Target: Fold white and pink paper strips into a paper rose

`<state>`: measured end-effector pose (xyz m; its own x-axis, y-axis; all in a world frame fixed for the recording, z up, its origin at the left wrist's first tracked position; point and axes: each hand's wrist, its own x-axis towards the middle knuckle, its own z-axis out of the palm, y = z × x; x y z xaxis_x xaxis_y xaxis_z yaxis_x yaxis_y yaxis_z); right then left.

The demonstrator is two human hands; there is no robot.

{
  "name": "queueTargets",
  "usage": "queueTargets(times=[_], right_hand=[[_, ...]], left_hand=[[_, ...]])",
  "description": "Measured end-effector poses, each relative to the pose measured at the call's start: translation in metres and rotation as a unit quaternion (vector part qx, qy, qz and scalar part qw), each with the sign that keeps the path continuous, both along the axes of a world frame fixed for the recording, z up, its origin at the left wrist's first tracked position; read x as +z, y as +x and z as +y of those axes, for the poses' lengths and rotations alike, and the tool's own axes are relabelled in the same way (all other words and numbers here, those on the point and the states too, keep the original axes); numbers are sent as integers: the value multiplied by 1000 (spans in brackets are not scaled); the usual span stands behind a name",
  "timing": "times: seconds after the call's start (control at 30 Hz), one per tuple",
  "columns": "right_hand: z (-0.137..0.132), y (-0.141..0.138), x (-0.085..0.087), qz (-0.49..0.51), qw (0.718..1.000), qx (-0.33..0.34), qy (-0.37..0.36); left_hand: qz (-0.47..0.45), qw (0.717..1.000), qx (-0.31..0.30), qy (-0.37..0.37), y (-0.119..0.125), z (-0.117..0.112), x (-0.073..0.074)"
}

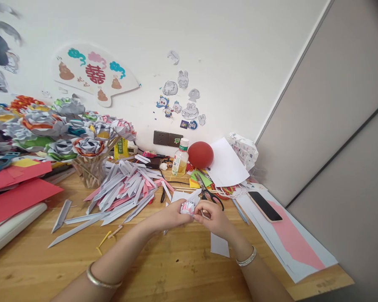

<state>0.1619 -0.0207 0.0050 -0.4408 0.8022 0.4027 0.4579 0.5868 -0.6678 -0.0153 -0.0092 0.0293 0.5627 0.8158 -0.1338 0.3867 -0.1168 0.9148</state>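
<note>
Between my hands, above the middle of the wooden table, is a small paper flower [187, 207] of folded white and pink strips. My left hand [173, 216] is wrapped round it from the left. My right hand [212, 216] pinches at its right edge with thumb and forefinger; what exactly lies in that pinch is too small to make out. Just behind my right hand, black-handled scissors [208, 193] lie with their blades apart. A big heap of folded white and pink paper strips [126, 188] spreads to the left of my hands.
Finished paper flowers [59, 126] stand in a clear vase [90, 170] at the left. Red paper [22, 201] is stacked before them. Behind my hands are a drink bottle [180, 159] and a red balloon [200, 154]. A phone [265, 206] rests on paper sheets at the right.
</note>
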Motion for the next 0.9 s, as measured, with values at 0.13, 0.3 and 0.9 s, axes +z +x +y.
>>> queueTargets(times=[0.13, 0.3, 0.9], right_hand=[[1, 1, -1, 5, 1000, 5, 12], [2, 0, -2, 9, 1000, -7, 7], [4, 5, 1, 132, 985, -105, 40]], left_hand=[[-10, 1000, -2, -10, 0, 0, -1], [-10, 1000, 2, -10, 0, 0, -2], [-72, 997, 3, -28, -3, 5, -5]])
